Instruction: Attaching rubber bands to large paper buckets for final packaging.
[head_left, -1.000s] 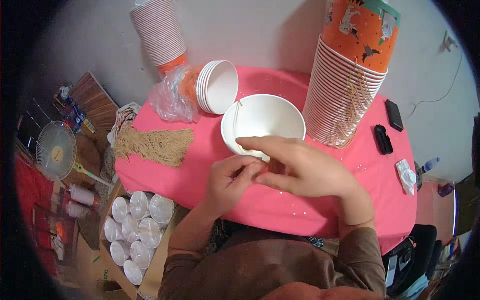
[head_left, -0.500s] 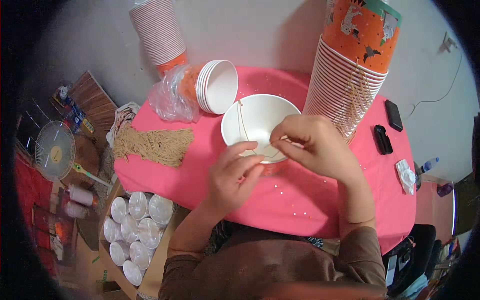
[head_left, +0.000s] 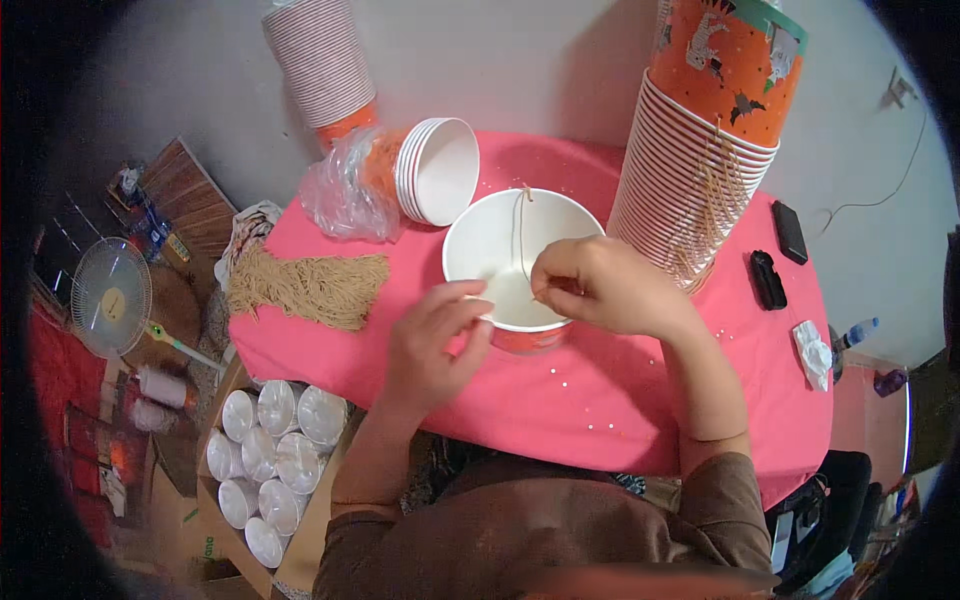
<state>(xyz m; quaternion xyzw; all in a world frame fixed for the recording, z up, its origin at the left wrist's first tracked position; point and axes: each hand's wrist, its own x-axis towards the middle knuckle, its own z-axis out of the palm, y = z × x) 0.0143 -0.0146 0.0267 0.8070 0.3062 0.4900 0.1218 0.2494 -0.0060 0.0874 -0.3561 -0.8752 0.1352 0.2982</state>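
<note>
1. The bucket stands upright on the pink table, open end up, in front of the person.
2. A tan cord meets its far rim at what looks like a small knot, so that end seems done.
3. The right hand has thumb and forefinger pinched together over the bucket; the cord runs into this pinch. Its other end appears unfastened, so that part seems left to do.
4. The left hand is loosely open, fingers parted at the near left rim; I cannot tell whether they grip it or only touch.
5. The tall stack on the right has similar cords hanging down its side, so several buckets there look finished; how many, I cannot tell.
6. Much seems left: a thick heap of cords lies on the left, and nested buckets lie on their side, partly in a clear bag, with no cords visible.
</note>
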